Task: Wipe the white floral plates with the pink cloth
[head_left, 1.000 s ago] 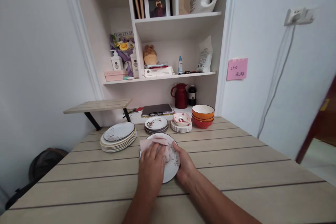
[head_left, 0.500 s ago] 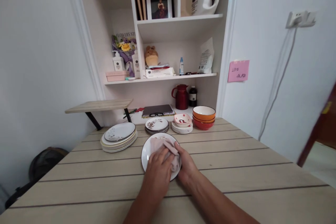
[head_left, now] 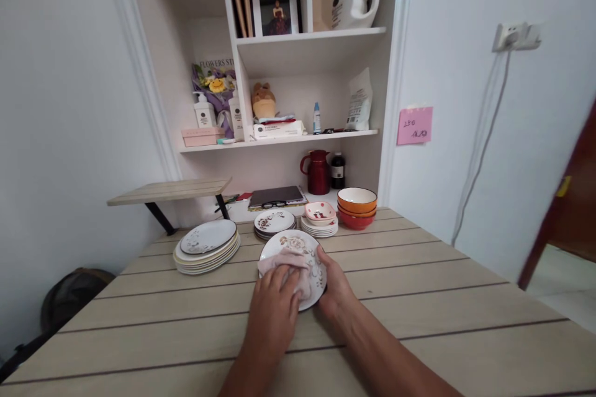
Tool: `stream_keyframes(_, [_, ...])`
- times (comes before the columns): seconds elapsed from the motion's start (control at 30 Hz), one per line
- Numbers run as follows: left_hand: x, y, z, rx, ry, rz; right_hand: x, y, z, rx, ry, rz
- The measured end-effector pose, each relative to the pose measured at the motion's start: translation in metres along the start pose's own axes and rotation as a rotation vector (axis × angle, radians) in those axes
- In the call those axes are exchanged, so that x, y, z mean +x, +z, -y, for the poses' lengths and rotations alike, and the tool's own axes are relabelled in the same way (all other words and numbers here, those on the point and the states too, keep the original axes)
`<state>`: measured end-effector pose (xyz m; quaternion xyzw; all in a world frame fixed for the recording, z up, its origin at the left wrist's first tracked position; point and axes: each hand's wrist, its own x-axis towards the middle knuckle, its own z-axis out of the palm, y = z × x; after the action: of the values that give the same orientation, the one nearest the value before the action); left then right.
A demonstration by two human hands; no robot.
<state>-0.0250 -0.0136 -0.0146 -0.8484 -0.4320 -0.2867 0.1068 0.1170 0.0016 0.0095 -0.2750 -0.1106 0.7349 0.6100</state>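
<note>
A white plate [head_left: 318, 279] with a brown floral print and dark rim is tilted up over the middle of the table. My right hand [head_left: 335, 285] grips its right edge, thumb on the face and the other fingers hidden behind. Bunched on the plate's face is a pale pink cloth [head_left: 291, 260], pressed there by my left hand [head_left: 274, 301], whose fingers curl over it. Just behind the plate stands a stack of smaller floral plates [head_left: 274, 221]. Small white dishes with a pink square bowl [head_left: 320, 213] on top sit beside that stack.
At left lies a stack of larger plates [head_left: 208, 239], near a raised wooden shelf [head_left: 172, 189] on black legs. Orange and red bowls [head_left: 357, 201] are piled at the back right. A red jug [head_left: 319, 172] and dark laptop [head_left: 275, 197] stand behind the wooden table [head_left: 419, 298].
The cloth and my left hand have shifted toward the plate's left side, uncovering the floral print. The plate sits slightly further right among the dishes, and the camera view has turned a little.
</note>
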Motion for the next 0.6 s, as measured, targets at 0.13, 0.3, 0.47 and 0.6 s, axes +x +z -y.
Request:
stream_keyframes(0.13, [0.0, 0.005, 0.0, -0.073, 0.09, 0.002, -0.003, 0.002, -0.003, -0.024, 0.01, 0.014])
stream_keyframes(0.3, [0.002, 0.006, 0.002, -0.043, 0.092, 0.068, -0.004, 0.004, -0.015, -0.045, 0.054, 0.001])
stream_keyframes(0.47, [0.004, 0.004, 0.002, 0.066, -0.077, -0.002, 0.0, 0.003, -0.016, 0.015, 0.019, 0.029])
stream_keyframes(0.6, [0.003, 0.0, 0.0, 0.071, -0.129, 0.005, 0.002, 0.0, -0.008, 0.009, -0.007, -0.016])
